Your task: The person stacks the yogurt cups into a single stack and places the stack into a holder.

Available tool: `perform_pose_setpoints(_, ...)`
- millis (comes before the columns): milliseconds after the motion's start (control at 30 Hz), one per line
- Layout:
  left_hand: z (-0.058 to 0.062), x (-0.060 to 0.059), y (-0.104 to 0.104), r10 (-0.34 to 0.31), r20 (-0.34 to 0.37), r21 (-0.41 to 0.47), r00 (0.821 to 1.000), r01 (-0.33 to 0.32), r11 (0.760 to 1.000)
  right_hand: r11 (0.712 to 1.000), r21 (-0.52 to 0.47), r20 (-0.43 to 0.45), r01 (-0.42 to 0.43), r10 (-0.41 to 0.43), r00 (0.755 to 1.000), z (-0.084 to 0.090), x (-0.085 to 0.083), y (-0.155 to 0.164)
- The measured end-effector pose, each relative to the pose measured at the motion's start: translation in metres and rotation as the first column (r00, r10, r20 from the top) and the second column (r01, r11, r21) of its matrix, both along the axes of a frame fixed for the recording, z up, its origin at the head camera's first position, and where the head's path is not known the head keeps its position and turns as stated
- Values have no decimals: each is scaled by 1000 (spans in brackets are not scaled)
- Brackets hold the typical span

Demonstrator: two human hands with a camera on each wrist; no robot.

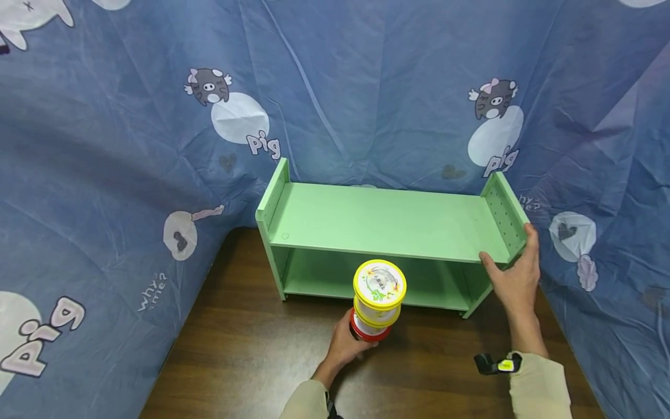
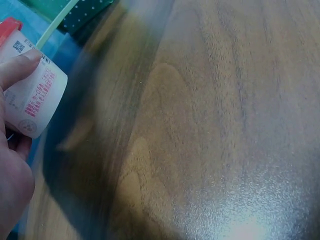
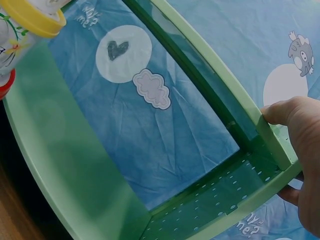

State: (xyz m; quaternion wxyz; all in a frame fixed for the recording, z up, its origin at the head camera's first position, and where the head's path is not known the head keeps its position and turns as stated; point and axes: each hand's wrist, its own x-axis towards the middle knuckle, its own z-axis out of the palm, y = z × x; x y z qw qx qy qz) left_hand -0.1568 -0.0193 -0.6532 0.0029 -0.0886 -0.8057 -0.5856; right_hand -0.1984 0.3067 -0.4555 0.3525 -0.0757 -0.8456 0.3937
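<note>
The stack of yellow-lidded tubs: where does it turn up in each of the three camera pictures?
Head view: the stack of tubs stands centre, low, before the green shelf, gripped by the left hand.
Left wrist view: top left corner, only the lowest tub's white label and red rim.
Right wrist view: top left corner, a yellow lid edge.
Shared landmark: the green shelf, held by the right hand.

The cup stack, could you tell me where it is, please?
In the head view, the cup stack is at centre, gripped by the left hand, before the green shelf.
</note>
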Motion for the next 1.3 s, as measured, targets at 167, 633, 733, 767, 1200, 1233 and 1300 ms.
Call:
perform_pose_setpoints(167, 3, 1, 0, 0, 5, -7, 1000, 0, 1000, 1000, -3, 7, 2, -2, 1000, -1, 0, 1)
perform_pose_setpoints(633, 3, 1, 0, 0, 2, -8, 1000, 0, 1000, 1000, 6, 6, -4, 4, 1000, -2, 0, 1)
perform_pose_setpoints(733, 3, 2, 0, 2, -3, -3, 1000, -2, 1000, 1000, 9, 3, -6, 6, 1000, -2, -1, 2)
perform_pose_setpoints(767, 3, 2, 0, 3, -4, -2, 1000, -3, 1000, 1000, 9, 1, -7, 7, 1000, -2, -1, 2)
perform_pose_setpoints(1200, 8, 0, 0, 1, -9, -20, 1000, -1, 1000, 1000, 11, -7, -16, 16, 1000, -1, -2, 1)
perform_pose_setpoints(1233, 9, 0, 0, 1, -14, -21, 1000, -1, 1000, 1000, 9, -6, -15, 15, 1000, -1, -2, 1)
perform_pose_setpoints(1300, 10, -1, 1, 1, -24, -10, 1000, -1, 1000, 1000, 6, -3, -14, 14, 1000, -2, -1, 2)
